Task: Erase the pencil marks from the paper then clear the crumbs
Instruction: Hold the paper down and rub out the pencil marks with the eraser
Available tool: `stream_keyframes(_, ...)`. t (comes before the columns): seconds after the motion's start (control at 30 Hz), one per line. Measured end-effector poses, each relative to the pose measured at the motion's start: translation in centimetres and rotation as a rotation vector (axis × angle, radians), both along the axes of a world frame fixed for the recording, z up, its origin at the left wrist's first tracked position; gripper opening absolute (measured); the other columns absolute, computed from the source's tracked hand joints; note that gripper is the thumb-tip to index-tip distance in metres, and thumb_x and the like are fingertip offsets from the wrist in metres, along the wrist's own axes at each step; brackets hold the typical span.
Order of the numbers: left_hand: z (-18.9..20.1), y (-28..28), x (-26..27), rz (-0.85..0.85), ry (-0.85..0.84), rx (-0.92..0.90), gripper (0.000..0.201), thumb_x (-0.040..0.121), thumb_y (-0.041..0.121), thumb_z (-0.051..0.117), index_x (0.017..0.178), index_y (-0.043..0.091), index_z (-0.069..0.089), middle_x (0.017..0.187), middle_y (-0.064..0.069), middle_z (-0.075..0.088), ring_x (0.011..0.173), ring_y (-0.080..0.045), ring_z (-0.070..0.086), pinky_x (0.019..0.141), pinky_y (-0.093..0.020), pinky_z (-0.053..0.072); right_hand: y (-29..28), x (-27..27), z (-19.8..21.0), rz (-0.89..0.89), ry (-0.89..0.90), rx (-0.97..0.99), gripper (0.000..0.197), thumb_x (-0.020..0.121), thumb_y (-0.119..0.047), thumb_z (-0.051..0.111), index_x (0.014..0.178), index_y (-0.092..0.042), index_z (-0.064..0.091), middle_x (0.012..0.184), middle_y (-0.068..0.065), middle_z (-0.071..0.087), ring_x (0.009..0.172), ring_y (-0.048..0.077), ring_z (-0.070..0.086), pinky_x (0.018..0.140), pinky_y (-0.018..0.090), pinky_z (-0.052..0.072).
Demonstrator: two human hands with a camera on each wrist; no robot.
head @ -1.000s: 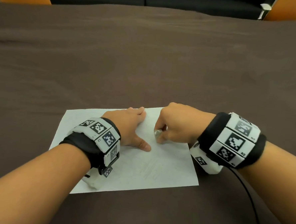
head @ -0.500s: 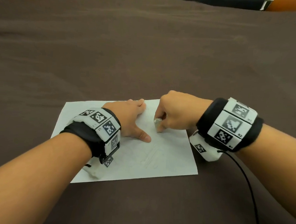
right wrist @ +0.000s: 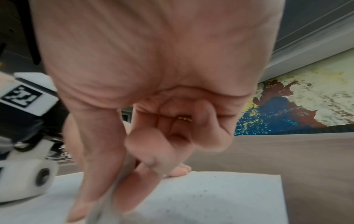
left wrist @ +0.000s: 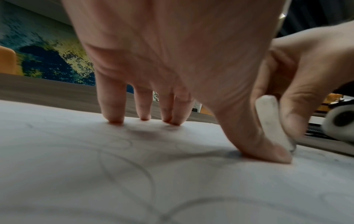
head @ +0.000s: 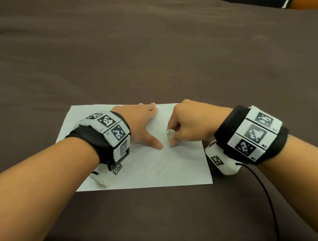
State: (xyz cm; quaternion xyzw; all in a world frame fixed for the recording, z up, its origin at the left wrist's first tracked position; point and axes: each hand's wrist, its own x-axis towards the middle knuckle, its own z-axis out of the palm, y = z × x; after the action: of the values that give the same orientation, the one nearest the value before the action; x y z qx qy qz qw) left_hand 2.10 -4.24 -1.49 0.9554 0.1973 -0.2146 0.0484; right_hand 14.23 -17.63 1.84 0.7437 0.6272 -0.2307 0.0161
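A white sheet of paper lies on the brown table, with faint pencil lines near its lower middle and curved pencil strokes in the left wrist view. My left hand presses flat on the paper, fingers straight and thumb spread. My right hand pinches a small white eraser between thumb and fingers, its lower end on the paper just right of the left thumb. The left wrist view shows the eraser standing tilted behind that thumb. In the right wrist view the eraser is blurred.
Fine dark crumbs speckle the paper's far right corner. A black cable runs from my right wrist toward the near edge. Orange chairs stand beyond the table's far side.
My right hand has drawn the eraser a little toward me across the paper, closer to the left thumb. The left hand has stayed pressed on the sheet. The head view has tilted down slightly.
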Motion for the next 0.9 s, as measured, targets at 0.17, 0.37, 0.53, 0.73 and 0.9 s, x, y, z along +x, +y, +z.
stream_keyframes(0.17,0.0,0.0,0.0,0.004,0.002,0.000,0.125,0.065,0.084,0.059,0.158,0.023,0.003,0.165,0.013,0.006,0.151,-0.015,0.011,0.117,-0.042,0.029,-1.6,-1.3,-0.4,0.074,0.004,0.002,0.022,0.089,-0.033,0.066,0.079,-0.016,0.076,0.069,0.000,0.070,0.060,0.011,0.058,0.063,0.034,0.056)
stream_keyframes(0.37,0.0,0.0,0.0,0.010,0.000,0.004,0.125,0.064,0.085,0.058,0.158,0.025,0.002,0.164,0.015,0.006,0.151,-0.013,0.011,0.118,-0.042,0.028,-3.5,-3.0,0.1,0.194,0.058,-0.105,0.017,0.090,-0.032,0.068,0.082,-0.020,0.075,0.071,-0.005,0.071,0.065,0.008,0.059,0.060,0.026,0.053)
stream_keyframes(0.53,0.1,-0.1,0.0,0.004,-0.011,0.008,0.123,0.065,0.084,0.060,0.158,0.024,0.006,0.164,0.014,0.007,0.150,-0.015,0.015,0.115,-0.041,0.031,-0.9,-0.6,-0.1,0.031,0.005,-0.018,0.017,0.087,-0.037,0.073,0.089,-0.021,0.079,0.083,-0.003,0.075,0.074,0.012,0.063,0.077,0.039,0.060)
stream_keyframes(0.73,0.0,0.0,0.0,0.007,-0.001,0.004,0.126,0.063,0.085,0.059,0.158,0.024,0.004,0.164,0.015,0.007,0.151,-0.014,0.012,0.116,-0.042,0.030,-1.9,-1.6,-0.6,0.071,0.034,0.009,0.021,0.089,-0.035,0.067,0.088,-0.017,0.078,0.072,-0.004,0.073,0.066,0.010,0.063,0.069,0.034,0.058)
stream_keyframes(0.9,0.1,0.1,0.1,0.008,0.001,0.012,0.125,0.063,0.086,0.058,0.157,0.024,0.004,0.164,0.013,0.011,0.150,-0.016,0.017,0.114,-0.044,0.034,-3.5,-2.9,0.1,0.191,0.101,-0.092,0.014,0.091,-0.031,0.070,0.083,-0.020,0.076,0.056,-0.016,0.063,0.057,0.000,0.055,0.054,0.018,0.045)
